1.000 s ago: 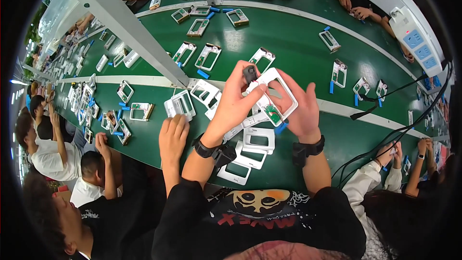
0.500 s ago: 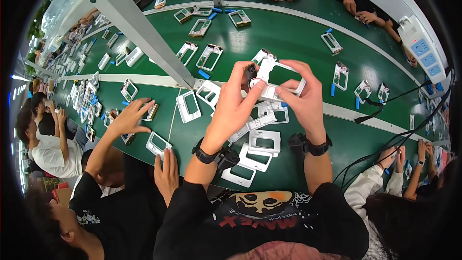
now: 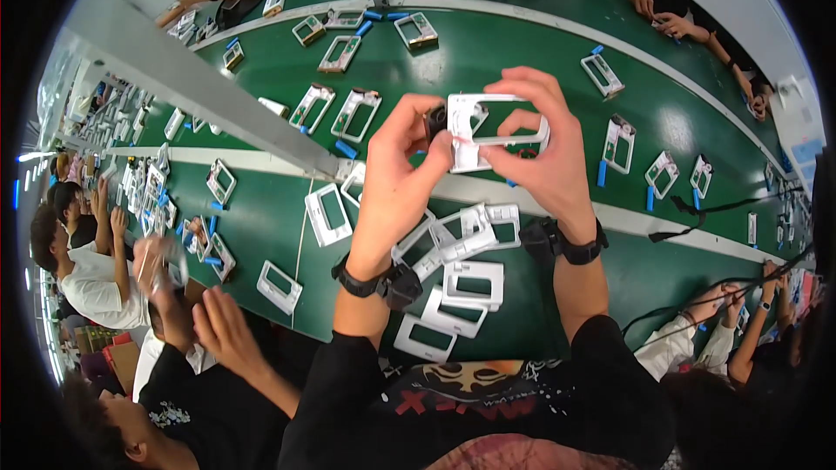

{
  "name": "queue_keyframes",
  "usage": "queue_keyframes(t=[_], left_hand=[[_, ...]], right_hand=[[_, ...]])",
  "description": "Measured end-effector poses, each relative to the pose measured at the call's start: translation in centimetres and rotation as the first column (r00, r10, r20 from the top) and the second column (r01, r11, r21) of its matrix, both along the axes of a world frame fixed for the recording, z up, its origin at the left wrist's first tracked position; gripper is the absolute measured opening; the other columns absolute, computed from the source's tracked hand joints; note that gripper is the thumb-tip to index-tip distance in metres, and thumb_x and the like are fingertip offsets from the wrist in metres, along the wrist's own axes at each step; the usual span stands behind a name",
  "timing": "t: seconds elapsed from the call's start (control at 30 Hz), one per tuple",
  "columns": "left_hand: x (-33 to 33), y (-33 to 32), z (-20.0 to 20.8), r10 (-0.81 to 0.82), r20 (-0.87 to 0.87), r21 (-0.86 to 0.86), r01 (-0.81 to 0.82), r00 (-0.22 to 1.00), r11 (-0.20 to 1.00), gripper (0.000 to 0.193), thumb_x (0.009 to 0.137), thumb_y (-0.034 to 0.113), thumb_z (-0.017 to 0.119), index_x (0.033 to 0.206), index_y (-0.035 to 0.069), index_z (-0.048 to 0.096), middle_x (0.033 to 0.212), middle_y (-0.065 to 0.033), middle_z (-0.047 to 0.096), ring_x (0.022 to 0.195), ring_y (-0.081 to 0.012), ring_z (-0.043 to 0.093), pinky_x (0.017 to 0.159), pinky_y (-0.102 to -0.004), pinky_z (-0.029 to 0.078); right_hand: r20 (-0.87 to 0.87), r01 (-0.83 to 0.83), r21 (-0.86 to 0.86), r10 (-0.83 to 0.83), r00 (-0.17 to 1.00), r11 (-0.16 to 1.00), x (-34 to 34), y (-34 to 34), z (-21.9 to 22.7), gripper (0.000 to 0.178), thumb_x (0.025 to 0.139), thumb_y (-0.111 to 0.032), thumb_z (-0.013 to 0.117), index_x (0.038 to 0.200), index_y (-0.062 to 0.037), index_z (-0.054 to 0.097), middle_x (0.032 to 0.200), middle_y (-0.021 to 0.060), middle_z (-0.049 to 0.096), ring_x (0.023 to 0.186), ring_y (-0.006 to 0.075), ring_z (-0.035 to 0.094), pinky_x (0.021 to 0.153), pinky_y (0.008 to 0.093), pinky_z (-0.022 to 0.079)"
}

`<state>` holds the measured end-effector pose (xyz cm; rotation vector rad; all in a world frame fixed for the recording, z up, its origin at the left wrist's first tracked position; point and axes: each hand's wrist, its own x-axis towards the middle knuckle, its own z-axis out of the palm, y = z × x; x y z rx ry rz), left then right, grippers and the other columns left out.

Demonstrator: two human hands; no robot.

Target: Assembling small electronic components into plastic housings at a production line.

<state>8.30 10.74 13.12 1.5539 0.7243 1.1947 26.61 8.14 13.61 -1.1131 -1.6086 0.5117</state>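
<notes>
Two hands grip one white rectangular plastic frame [image 3: 465, 157] above the green worktable [image 3: 514, 57] — the left hand [image 3: 398, 172] closed at its left end, a small black part [image 3: 436, 124] between thumb and fingers, the right hand [image 3: 559, 155] curled around the opposite end. Nearer the person, loose white frames [image 3: 475, 293] overlap on the tabletop.

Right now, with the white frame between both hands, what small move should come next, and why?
I'd probably ease the left hand back slightly while the right hand steadies the white frame: the left hand partly covers the dark part at the frame's left end, so I can't tell whether they are joined.
</notes>
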Motion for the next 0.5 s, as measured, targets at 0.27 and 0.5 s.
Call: queue_keyframes(t=[0.27,0.5], left_hand=[[0.1,1.8,-1.4,0.025,-0.111,-0.085,-0.035,0.994,0.996,0.022,0.090,0.002,0.056,0.111,-0.003,0.053,0.089,-0.0054,0.065,0.081,-0.0088,0.059,0.074,-0.0244,0.048],[0.6,2.6,-2.0,-0.007,-0.031,-0.179,0.002,0.999,0.984,0.038,0.091,-0.003,0.051,0.129,-0.003,0.052,0.103,-0.0141,0.069,0.091,-0.0112,0.062,0.082,-0.0259,0.049]], right_hand=[[-0.026,-0.001,-0.065,-0.001,1.000,0.998,0.2,2.0,-1.8,0.052,0.061,0.004,0.071,0.112,-0.0042,0.063,0.137,0.0122,0.047,0.075,0.0121,0.068,0.075,0.0251,0.051],[0.030,0.076,-0.071,-0.074,0.997,0.995,0.2,2.8,-3.3,0.048,0.061,0.003,0.072,0.108,-0.0051,0.064,0.136,0.0109,0.048,0.076,0.0128,0.068,0.077,0.0270,0.051]])
